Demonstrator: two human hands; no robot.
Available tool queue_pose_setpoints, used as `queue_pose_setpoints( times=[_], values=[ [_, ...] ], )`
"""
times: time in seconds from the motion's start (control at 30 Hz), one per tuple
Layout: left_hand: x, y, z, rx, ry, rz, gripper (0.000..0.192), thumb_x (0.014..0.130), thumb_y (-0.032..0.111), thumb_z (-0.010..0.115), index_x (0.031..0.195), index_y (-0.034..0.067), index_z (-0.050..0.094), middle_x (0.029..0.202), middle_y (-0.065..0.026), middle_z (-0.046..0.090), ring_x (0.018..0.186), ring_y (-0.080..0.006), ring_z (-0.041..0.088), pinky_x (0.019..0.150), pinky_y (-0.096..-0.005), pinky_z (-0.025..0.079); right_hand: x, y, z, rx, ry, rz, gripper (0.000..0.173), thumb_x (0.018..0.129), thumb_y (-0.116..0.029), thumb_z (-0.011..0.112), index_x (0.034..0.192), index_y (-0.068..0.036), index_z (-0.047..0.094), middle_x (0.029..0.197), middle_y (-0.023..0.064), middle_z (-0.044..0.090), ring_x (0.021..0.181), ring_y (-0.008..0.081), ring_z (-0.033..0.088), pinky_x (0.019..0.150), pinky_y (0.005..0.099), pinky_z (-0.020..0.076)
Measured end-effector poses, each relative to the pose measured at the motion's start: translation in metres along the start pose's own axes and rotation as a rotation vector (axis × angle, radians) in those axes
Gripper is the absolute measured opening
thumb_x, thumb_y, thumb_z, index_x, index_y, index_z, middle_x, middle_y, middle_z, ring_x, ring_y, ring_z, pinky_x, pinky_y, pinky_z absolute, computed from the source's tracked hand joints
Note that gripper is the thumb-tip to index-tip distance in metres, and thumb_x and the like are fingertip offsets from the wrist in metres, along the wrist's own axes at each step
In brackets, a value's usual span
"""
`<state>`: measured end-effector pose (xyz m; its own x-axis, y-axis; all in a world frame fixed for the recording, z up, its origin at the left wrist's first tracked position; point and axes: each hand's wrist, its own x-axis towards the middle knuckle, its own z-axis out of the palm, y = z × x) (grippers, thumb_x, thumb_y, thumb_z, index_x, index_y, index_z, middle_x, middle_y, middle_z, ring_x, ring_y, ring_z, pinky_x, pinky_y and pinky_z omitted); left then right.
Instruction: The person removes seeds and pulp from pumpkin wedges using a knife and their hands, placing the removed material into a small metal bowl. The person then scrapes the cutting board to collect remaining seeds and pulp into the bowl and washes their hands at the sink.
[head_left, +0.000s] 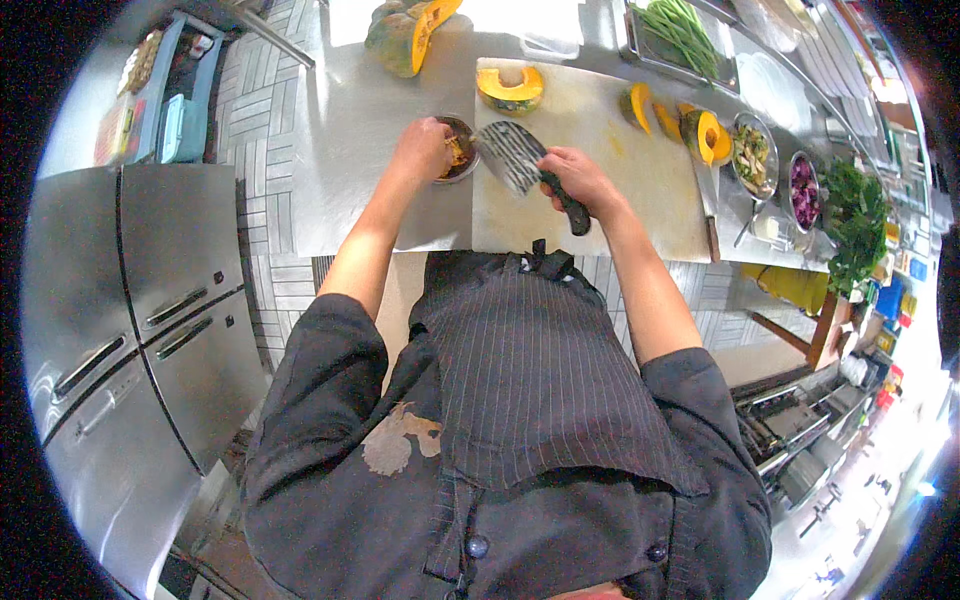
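Observation:
My right hand (574, 180) grips the dark handle of a broad-bladed kitchen knife (514, 154), its blade tilted over the left edge of a white cutting board (592, 202). At the rim of a small bowl (471, 166) is my left hand (426, 150), fingers curled. Orange pumpkin pulp (454, 154) shows beside those fingertips; whether they hold any of it is hidden. Just beyond the blade lies a curved pumpkin wedge (510, 88) with green rind. More pumpkin pieces (703, 135) sit toward the board's right side.
A larger cut pumpkin (405, 41) stands at the back left of the steel table (352, 150). Along the right are another knife (709, 202), a bowl of chopped vegetables (752, 161), a bowl of purple pieces (803, 191), leafy greens (855, 217) and a tray of green beans (679, 34).

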<state>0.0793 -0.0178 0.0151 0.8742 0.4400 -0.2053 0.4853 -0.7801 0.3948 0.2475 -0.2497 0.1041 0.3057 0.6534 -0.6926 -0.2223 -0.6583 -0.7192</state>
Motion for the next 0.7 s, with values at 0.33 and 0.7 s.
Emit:
queue_pose_setpoints(
  times=[0.33, 0.7],
  values=[
    [-0.043, 0.018, 0.017, 0.056, 0.298, 0.010, 0.041, 0.083, 0.015, 0.068, 0.123, 0.008, 0.067, 0.116, -0.0201, 0.065, 0.108, -0.0381, 0.060, 0.095, -0.0509, 0.051, 0.012, -0.010, -0.003, -0.111, -0.041, -0.081, 0.019, 0.096, -0.022, 0.054, 0.094, -0.005, 0.061, 0.068, 0.0014, 0.057, 0.048, 0.0106, 0.051, 0.045, 0.0285, 0.0456],
    [0.096, 0.053, -0.009, -0.340, 0.158, -0.432, 0.059, 0.082, 0.048, 0.071, 0.117, 0.001, 0.071, 0.116, -0.0203, 0.071, 0.115, -0.0386, 0.065, 0.097, -0.0460, 0.052, -0.079, 0.098, -0.071, -0.884, 0.476, -0.488, 0.054, 0.087, -0.010, 0.067, 0.140, -0.023, 0.062, 0.089, 0.0161, 0.058, 0.088, 0.0329, 0.059, 0.081, 0.0436, 0.0480]
  ],
)
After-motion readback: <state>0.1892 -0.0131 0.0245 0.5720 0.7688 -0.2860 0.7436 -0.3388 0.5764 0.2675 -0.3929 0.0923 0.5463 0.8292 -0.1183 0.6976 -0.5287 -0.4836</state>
